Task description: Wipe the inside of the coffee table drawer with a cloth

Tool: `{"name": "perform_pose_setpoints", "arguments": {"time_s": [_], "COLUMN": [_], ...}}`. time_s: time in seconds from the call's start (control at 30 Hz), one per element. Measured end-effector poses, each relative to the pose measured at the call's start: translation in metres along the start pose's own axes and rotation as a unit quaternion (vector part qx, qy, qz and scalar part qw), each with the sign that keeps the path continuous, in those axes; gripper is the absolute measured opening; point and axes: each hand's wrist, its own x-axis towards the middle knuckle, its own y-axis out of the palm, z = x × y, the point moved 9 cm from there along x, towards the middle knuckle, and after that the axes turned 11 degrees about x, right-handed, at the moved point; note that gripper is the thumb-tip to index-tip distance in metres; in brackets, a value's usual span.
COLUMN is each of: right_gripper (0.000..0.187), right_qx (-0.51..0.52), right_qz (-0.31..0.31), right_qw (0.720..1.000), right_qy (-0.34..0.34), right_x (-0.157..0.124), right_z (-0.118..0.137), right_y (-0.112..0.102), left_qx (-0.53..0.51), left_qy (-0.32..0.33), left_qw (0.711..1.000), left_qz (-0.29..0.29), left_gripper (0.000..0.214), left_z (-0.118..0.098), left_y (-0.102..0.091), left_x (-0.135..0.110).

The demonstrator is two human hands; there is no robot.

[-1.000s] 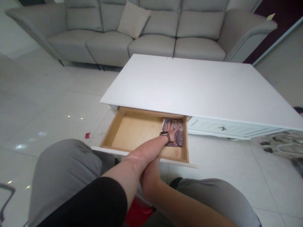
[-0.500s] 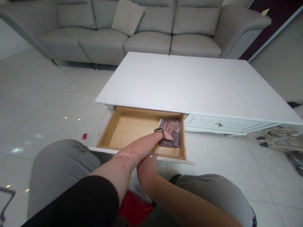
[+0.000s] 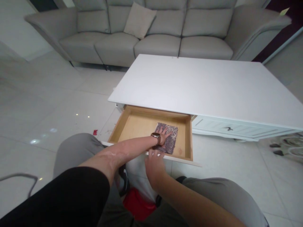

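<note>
My left hand (image 3: 163,136), wearing a watch (image 3: 155,135), lies flat with fingers spread on a folded purple-grey patterned cloth (image 3: 170,143). The cloth rests in a pulled-out wooden drawer (image 3: 135,123), right of its middle, with a gap between it and the right wall. Below, my right hand (image 3: 154,164) has its fingers hooked over the drawer's white front edge (image 3: 182,161); its thumb is hidden.
The drawer belongs to a white coffee table (image 3: 194,85), whose second drawer (image 3: 229,128) is closed. Behind stands a grey sofa (image 3: 161,47) with a cushion (image 3: 140,20). A red scrap (image 3: 95,132) lies on the tiled floor. My knees flank the drawer.
My left hand has slid the cloth leftward and a little toward me, away from the drawer's right wall. The right hand keeps to the front edge. The whole view has shifted slightly.
</note>
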Motion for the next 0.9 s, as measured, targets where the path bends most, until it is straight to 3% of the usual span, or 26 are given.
{"name": "perform_pose_setpoints", "arguments": {"time_s": [0.17, 0.37, 0.53, 0.73, 0.9], "right_gripper": [0.045, 0.046, 0.045, 0.043, 0.044], "right_qx": [0.012, -0.014, -0.024, -0.021, -0.013], "right_qz": [0.04, 0.05, 0.045, 0.037, 0.04], "right_qw": [0.999, 0.999, 0.999, 0.999, 0.999], "right_qy": [0.0, -0.001, -0.006, -0.006, 0.01], "right_x": [-0.005, -0.006, -0.008, -0.008, -0.006], "right_z": [0.0, 0.001, -0.001, -0.002, -0.001], "right_y": [-0.005, -0.005, -0.004, -0.003, -0.001], "left_qx": [0.057, 0.095, 0.09, 0.039, 0.032], "left_qy": [-0.143, -0.25, -0.256, -0.193, -0.188], "left_qw": [0.986, 0.96, 0.959, 0.98, 0.981], "left_qz": [0.055, 0.081, 0.077, 0.029, 0.017], "left_gripper": [0.155, 0.152, 0.147, 0.149, 0.151], "left_z": [0.098, 0.176, 0.181, 0.183, 0.199], "left_y": [0.002, -0.001, -0.005, -0.021, -0.035], "left_x": [-0.061, -0.135, -0.149, -0.148, -0.139]}}
